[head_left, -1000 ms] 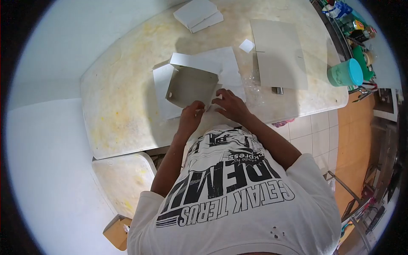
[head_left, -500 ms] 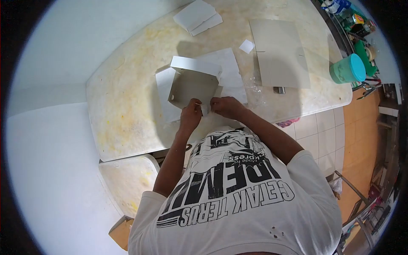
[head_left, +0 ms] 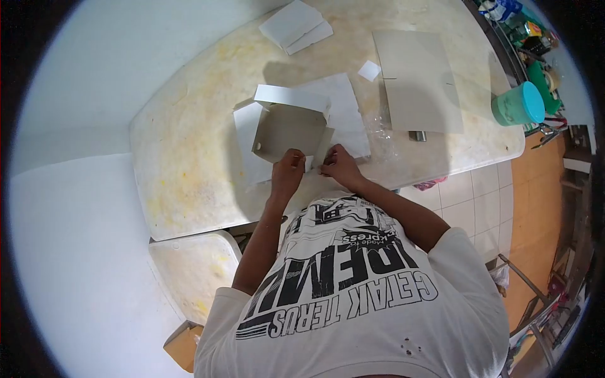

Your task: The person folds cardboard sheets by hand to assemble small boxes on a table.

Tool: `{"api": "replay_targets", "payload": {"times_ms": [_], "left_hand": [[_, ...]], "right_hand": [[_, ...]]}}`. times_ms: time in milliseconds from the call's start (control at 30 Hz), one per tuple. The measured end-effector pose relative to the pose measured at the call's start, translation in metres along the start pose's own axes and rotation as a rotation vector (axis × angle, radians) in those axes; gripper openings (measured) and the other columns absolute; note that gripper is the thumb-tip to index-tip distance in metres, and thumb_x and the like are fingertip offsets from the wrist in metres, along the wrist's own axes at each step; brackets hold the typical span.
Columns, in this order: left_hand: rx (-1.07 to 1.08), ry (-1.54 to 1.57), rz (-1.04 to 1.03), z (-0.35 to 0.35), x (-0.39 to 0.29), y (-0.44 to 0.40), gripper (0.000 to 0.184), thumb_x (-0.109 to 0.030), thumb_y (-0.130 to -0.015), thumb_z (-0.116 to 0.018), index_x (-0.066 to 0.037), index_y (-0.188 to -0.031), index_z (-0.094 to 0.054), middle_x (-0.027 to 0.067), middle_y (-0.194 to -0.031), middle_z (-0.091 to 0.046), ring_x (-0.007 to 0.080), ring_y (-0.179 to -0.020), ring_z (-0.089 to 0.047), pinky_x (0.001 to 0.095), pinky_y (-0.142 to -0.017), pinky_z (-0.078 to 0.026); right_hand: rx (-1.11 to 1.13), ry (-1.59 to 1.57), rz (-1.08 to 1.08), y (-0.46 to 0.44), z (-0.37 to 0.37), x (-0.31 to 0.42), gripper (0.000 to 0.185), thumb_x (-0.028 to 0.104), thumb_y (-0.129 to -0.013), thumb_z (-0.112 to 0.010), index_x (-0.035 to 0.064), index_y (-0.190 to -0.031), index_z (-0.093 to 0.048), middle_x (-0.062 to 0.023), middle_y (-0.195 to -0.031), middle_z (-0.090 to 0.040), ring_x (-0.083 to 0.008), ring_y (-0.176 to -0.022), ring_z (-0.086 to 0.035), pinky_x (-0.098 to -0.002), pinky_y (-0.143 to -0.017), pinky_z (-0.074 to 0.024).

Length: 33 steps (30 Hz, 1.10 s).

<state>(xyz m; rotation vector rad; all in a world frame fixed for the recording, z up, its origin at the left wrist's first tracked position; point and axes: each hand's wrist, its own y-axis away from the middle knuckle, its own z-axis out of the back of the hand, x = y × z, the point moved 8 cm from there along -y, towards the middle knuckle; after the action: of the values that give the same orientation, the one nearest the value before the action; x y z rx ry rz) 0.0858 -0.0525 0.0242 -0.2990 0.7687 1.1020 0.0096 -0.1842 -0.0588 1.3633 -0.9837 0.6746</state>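
An open box (head_left: 287, 131) is sitting on a white sheet (head_left: 350, 113) on the table (head_left: 183, 157). The left hand (head_left: 288, 173) is pinching the box's near edge. The right hand (head_left: 341, 170) is resting, fingers bent, beside the right-hand flap (head_left: 325, 143); whether it is gripping anything is too small to tell.

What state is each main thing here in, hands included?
Grey and white cardboard box: top open, partly folded.
Left hand: fingers bent at that box; grip unclear.
Right hand: fingers curled by its near corner; grip unclear.
Large grey rectangular cardboard sheet: lying flat.
Teal round plastic tub: lid on, standing.
Small white square sheet: lying flat.
White cardboard pieces, far edge: overlapping.
Brown cardboard box, low left: seems open, partly hidden.
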Motion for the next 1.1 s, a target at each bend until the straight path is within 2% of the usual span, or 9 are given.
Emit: {"api": "replay_targets", "payload": {"times_ms": [133, 333, 533, 633, 700, 833, 933, 1033, 1100], "left_hand": [[0.034, 0.073, 0.015, 0.0, 0.0, -0.002, 0.013, -0.011, -0.087, -0.06, -0.002, -0.096, -0.06, 0.0143, -0.076, -0.068, 0.0262, -0.072, -0.069, 0.0358, -0.068, -0.053], [0.052, 0.059, 0.0, -0.004, -0.002, -0.002, 0.017, -0.015, -0.087, -0.061, -0.001, -0.095, -0.065, 0.0152, -0.077, -0.068, 0.0262, -0.072, -0.068, 0.0345, -0.066, -0.052], [0.091, 0.054, 0.017, -0.006, -0.008, -0.004, 0.018, -0.016, -0.087, -0.061, 0.0, -0.093, -0.067, 0.0151, -0.073, -0.066, 0.0246, -0.067, -0.066, 0.0336, -0.063, -0.05], [0.126, 0.029, 0.039, -0.006, -0.01, -0.005, 0.019, -0.016, -0.088, -0.06, 0.0, -0.094, -0.067, 0.015, -0.072, -0.066, 0.0229, -0.063, -0.064, 0.0328, -0.063, -0.049], [0.131, 0.048, 0.043, -0.007, -0.011, -0.004, 0.02, -0.016, -0.088, -0.06, 0.0, -0.096, -0.067, 0.0147, -0.072, -0.066, 0.0209, -0.062, -0.063, 0.0324, -0.062, -0.049], [0.265, 0.128, 0.082, -0.015, -0.003, -0.002, 0.022, -0.015, -0.088, -0.061, 0.001, -0.103, -0.066, 0.0129, -0.08, -0.068, 0.0163, -0.072, -0.064, 0.0309, -0.068, -0.049], [0.351, 0.197, 0.089, -0.019, -0.007, 0.0, 0.025, -0.014, -0.087, -0.063, 0.002, -0.107, -0.065, 0.0103, -0.086, -0.069, 0.0131, -0.078, -0.062, 0.0292, -0.072, -0.049], [0.336, 0.202, 0.108, -0.018, -0.01, 0.0, 0.027, -0.013, -0.086, -0.064, 0.001, -0.109, -0.065, 0.0111, -0.091, -0.07, 0.0137, -0.082, -0.063, 0.0295, -0.075, -0.049], [0.332, 0.137, 0.116, -0.017, -0.013, -0.001, 0.028, -0.013, -0.086, -0.064, 0.001, -0.11, -0.064, 0.0118, -0.095, -0.07, 0.0147, -0.084, -0.063, 0.03, -0.076, -0.049]], "right_hand": [[0.031, -0.232, -0.048, -0.002, 0.001, -0.012, 0.048, 0.003, -0.074, -0.074, -0.0004, -0.107, -0.04, -0.0103, -0.082, -0.059, -0.0182, -0.082, -0.062, -0.0292, -0.067, -0.0531], [-0.019, 0.056, 0.082, 0.001, 0.007, 0.01, 0.05, 0.012, -0.071, -0.078, 0.0034, -0.105, -0.042, -0.0127, -0.09, -0.065, -0.0226, -0.085, -0.065, -0.0347, -0.075, -0.0526], [0.027, 0.082, 0.115, -0.007, 0.002, 0.006, 0.048, 0.016, -0.073, -0.077, 0.0035, -0.106, -0.044, -0.0128, -0.089, -0.067, -0.0235, -0.083, -0.066, -0.0351, -0.074, -0.0524], [0.061, -0.065, -0.025, -0.004, 0.003, 0.003, 0.05, 0.018, -0.073, -0.077, 0.0032, -0.108, -0.044, -0.0131, -0.088, -0.067, -0.0215, -0.08, -0.065, -0.0335, -0.071, -0.0526], [0.028, -0.06, -0.036, -0.005, 0.006, 0.007, 0.052, 0.018, -0.073, -0.077, 0.0031, -0.11, -0.044, -0.0132, -0.09, -0.066, -0.02, -0.08, -0.065, -0.0325, -0.069, -0.0525], [-0.029, -0.168, -0.079, -0.009, 0.005, -0.001, 0.056, 0.017, -0.072, -0.078, 0.0032, -0.114, -0.044, -0.0138, -0.094, -0.066, -0.0192, -0.084, -0.064, -0.032, -0.068, -0.0526], [-0.031, -0.146, -0.097, -0.005, 0.006, 0.008, 0.053, 0.009, -0.075, -0.073, 0.0022, -0.116, -0.042, -0.012, -0.088, -0.063, -0.0166, -0.083, -0.061, -0.0291, -0.069, -0.0499], [-0.047, 0.035, -0.022, -0.007, 0.007, 0.011, 0.057, 0.013, -0.073, -0.076, 0.0027, -0.117, -0.042, -0.013, -0.09, -0.064, -0.0186, -0.085, -0.062, -0.0307, -0.073, -0.0498], [-0.037, 0.045, -0.042, -0.005, 0.008, 0.012, 0.06, 0.018, -0.071, -0.078, 0.003, -0.118, -0.042, -0.0137, -0.094, -0.065, -0.0217, -0.088, -0.063, -0.0332, -0.078, -0.0497]]}}
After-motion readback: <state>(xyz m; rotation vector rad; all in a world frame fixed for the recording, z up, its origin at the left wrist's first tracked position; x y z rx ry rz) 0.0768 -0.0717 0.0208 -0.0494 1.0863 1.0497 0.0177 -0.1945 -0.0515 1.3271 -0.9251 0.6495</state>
